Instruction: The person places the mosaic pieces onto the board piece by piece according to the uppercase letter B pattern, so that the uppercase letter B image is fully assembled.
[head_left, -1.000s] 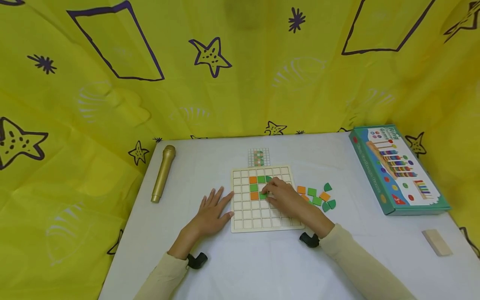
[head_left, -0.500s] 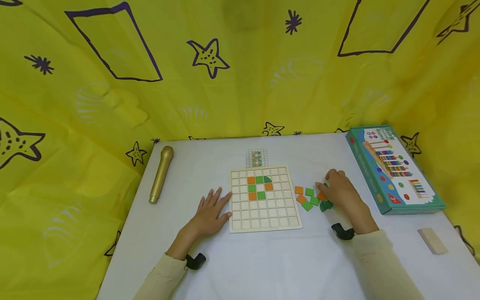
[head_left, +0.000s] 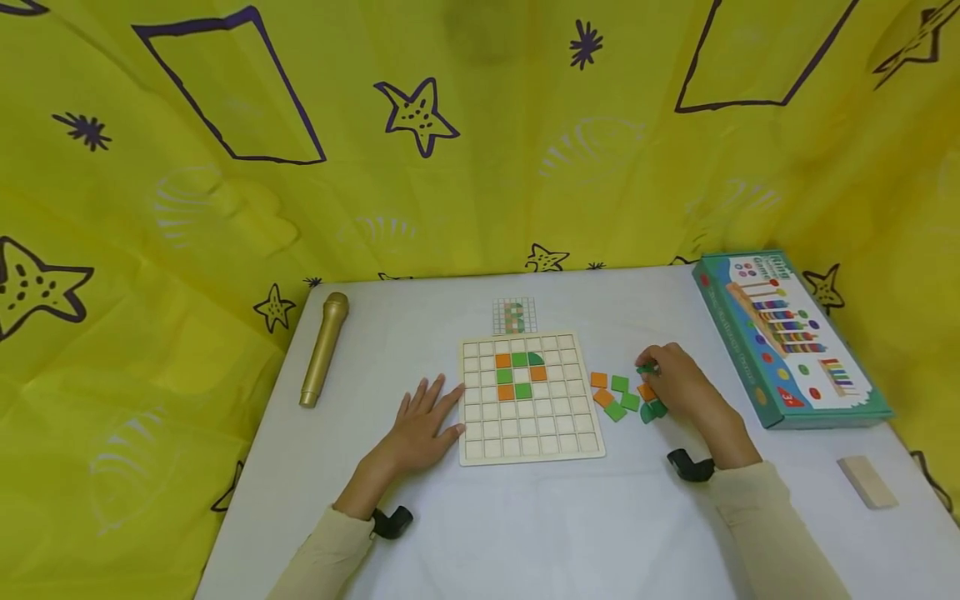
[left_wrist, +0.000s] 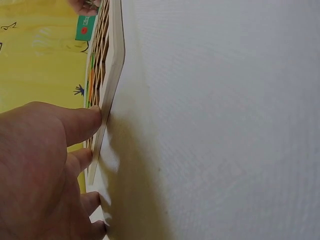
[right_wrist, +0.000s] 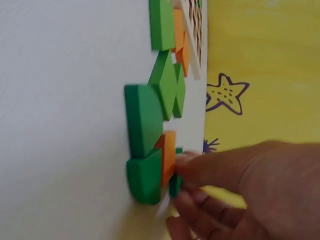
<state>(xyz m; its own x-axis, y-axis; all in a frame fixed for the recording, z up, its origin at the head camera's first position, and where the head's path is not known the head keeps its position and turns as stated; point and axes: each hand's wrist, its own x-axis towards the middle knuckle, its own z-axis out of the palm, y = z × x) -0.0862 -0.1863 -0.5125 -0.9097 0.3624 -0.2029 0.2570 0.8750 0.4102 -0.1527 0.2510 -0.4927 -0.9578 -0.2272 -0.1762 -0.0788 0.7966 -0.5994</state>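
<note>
White tbl (head_left: 555,525); dk-grn pc (right_wrist: 174,187) partly behind R fingers (right_wrist: 202,169).

At the right of the head view, we read "Game" on the upper part of the teal-green rectangular cardboard box (head_left: 795,342); the word above it is unclear to us. Lower on its top, a small red triangle (head_left: 790,397) bears "3+". The white lettering along its side is too blurred for us to read.

I see a person's right hand (head_left: 684,385) pinching a green piece (head_left: 645,368), their left hand (head_left: 418,429) touching a gridded board (head_left: 529,426).
</note>
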